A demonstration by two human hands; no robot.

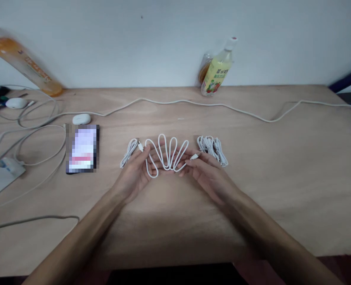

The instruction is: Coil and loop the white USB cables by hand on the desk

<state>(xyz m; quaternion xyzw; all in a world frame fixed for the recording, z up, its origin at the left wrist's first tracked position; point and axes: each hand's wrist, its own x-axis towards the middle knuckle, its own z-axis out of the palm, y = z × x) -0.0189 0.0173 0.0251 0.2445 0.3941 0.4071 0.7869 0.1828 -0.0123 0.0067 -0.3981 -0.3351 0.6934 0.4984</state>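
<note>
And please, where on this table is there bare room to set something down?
Widest: right of the right cable bundle, between the long cable and the right forearm. Smaller: between that and the left forearm. Crowded: the left side, with phone, white case and loose cables.

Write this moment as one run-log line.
left hand: holds white cable near one plug | right hand: holds near other plug | layout: looped | nearby: coiled cables

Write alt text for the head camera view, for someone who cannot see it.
A person's left hand and right hand hold a white cable folded into loops over a wooden table. A small cable bundle lies by the left hand, a larger bundle by the right; a phone lies farther left, and bottles stand behind.
</note>
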